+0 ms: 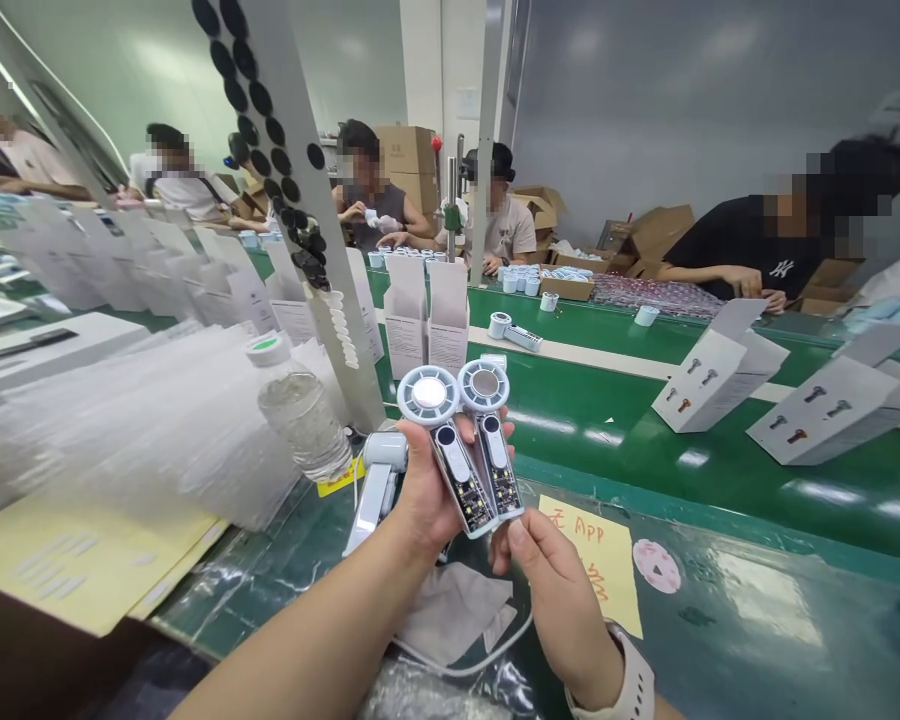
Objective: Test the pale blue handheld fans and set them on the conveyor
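Observation:
My left hand [427,480] holds up two white handheld devices with round heads and open casings that show dark circuit boards. The left device [450,475] has a white disc in its ring, and the right device [497,465] has a silver disc. My right hand [551,590], with a white watch strap [619,680] on its wrist, pinches the lower end of the right device. Below my hands lie a grey cloth [454,612] and a white cable [480,665].
A similar white device [379,480] and a water bottle [304,425] stand left of my hands, beside a long stack of clear plastic sleeves [142,430]. White boxes [720,370] lie on the green workbench [607,400]. Several co-workers sit beyond it.

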Demonstrator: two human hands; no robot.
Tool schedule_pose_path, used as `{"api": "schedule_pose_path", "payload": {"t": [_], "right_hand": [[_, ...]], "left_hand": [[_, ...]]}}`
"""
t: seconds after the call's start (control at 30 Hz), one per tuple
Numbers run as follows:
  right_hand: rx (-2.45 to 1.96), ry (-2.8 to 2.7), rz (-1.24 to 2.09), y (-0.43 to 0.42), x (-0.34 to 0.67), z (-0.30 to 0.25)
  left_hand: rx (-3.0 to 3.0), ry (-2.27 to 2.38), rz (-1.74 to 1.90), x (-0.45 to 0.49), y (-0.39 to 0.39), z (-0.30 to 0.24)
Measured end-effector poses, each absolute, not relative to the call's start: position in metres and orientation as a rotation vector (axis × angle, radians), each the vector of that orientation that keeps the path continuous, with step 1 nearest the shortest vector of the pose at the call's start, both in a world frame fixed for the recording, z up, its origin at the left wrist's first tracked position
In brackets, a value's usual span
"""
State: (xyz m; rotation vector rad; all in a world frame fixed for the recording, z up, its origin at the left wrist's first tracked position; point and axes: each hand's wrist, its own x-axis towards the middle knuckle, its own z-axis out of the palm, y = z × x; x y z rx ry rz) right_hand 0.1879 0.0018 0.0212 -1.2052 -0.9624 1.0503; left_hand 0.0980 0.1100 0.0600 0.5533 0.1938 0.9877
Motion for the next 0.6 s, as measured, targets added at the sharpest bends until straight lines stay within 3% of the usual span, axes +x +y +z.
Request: {"api": "schedule_pose_path", "payload": {"t": [0.27, 0.5, 0.6], "right_hand": [[-1.215, -0.817, 1.126, 0.005, 0.183, 0.015], [-1.296, -0.979, 0.771, 0.002, 0.204, 0.024], [-1.294, -0.902, 0.822, 0.004, 0.214, 0.023]], "left_hand": [[0.710, 0.222, 1.049, 0.100, 0.106, 0.051], [0.627, 0.349, 1.043, 0.096, 0.112, 0.060], [0.821, 0.370, 0.937, 0.095, 0.107, 0.060]]}}
